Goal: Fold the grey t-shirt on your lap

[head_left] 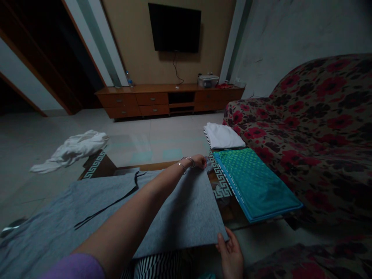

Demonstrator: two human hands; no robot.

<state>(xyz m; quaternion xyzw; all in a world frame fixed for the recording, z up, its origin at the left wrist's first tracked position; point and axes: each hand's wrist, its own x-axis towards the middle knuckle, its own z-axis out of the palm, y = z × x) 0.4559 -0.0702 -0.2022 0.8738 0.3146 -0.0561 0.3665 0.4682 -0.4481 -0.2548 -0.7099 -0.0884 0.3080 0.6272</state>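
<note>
A grey garment (174, 209) lies spread flat on a glass-topped table (136, 155), partly folded. My left arm, with bangles at the wrist, reaches across it. My left hand (199, 161) pinches the garment's far right corner. My right hand (231, 254) grips the near right corner at the table's front edge. To the right lie a folded teal cloth (255, 182) and, beyond it, a folded white cloth (222, 135).
A crumpled white garment (72, 149) lies on the table's far left. A floral sofa (319, 128) fills the right side. A wooden TV cabinet (170, 100) stands at the far wall under a wall-mounted television (174, 28). Pale floor lies between.
</note>
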